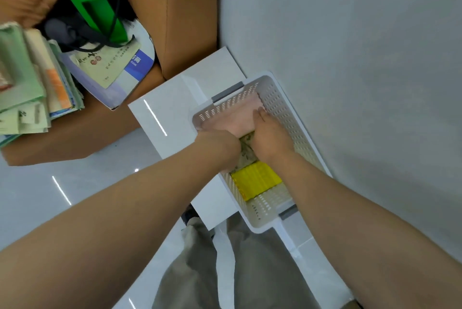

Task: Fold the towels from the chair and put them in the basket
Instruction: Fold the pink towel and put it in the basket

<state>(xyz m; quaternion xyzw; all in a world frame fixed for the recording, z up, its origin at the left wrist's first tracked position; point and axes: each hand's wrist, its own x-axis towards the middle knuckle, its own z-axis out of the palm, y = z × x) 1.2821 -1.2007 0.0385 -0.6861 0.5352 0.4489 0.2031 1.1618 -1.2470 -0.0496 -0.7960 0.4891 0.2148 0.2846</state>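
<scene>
Pink towel [232, 118] is down in the white basket [282, 88], at the far end, and both hands are on it. In the head view, the right hand [271, 137] lies on its right edge with fingers [260, 111] straight, pressing. The left hand [220, 142] sits knuckles-up at the near edge, its fingers dipping out of sight, so I can't tell whether it grips or only pushes.

My read: they're seating the towel flat so it packs beside the others. A patterned towel [246, 152] shows between the two hands, and a yellow towel [256, 180] lies just nearer the person, under the wrists.

Left of the hands, the basket rests on a white table [165, 108]. Beyond that is the brown chair [190, 16], loaded with a stack of papers [30, 78] and a green block [97, 8]. I can't pick out a towel there. A wall [350, 58] runs close along the right hand's side, so the room is tight.
</scene>
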